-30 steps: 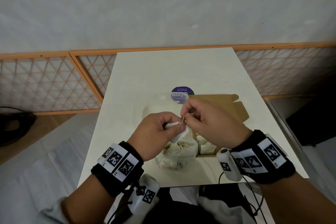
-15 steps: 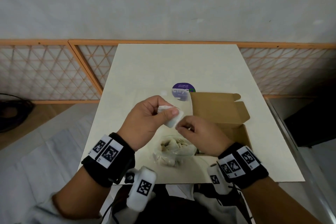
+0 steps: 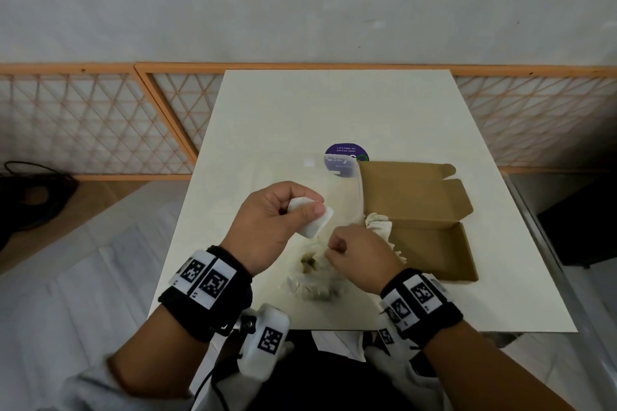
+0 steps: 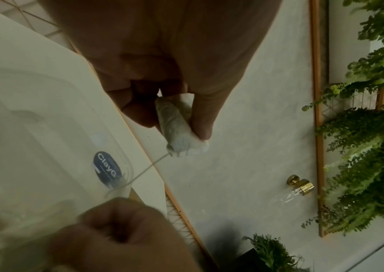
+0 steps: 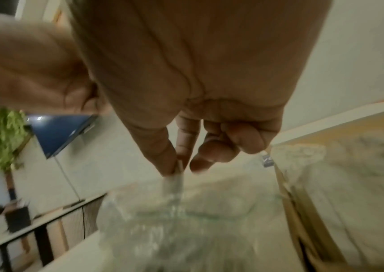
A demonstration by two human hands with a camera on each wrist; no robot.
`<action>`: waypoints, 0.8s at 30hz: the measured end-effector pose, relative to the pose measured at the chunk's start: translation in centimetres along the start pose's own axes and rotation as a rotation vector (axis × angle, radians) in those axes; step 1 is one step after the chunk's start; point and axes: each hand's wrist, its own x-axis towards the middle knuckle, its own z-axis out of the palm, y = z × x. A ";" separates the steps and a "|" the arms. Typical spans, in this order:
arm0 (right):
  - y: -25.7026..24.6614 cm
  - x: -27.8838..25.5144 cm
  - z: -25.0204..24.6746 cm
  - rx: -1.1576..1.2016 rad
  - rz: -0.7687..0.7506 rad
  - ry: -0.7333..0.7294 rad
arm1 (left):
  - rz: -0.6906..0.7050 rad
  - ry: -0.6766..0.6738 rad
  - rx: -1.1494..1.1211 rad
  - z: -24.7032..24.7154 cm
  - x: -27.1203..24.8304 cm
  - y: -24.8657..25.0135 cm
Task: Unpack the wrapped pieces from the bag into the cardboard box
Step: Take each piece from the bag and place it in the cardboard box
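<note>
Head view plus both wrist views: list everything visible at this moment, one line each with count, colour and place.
Table: one, cream, centre.
Cardboard box: one, brown, open, right part of the table; crumpled white wrapping at its near-left corner.
Wrapped piece: one, white, pinched in the left hand above the table; a thin thread trails from it.
Bag: one, clear plastic, near table edge, pale pieces inside; count unclear.
Clear lid: one, flat on the table, purple round label.
Lattice railing: orange, behind the table.
Left hand: holds the piece.
Right hand: pinches the bag.
</note>
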 end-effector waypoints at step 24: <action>-2.9 -5.2 -9.3 0.740 -0.108 0.183 | -0.035 -0.302 -0.033 0.2 -1.7 0.0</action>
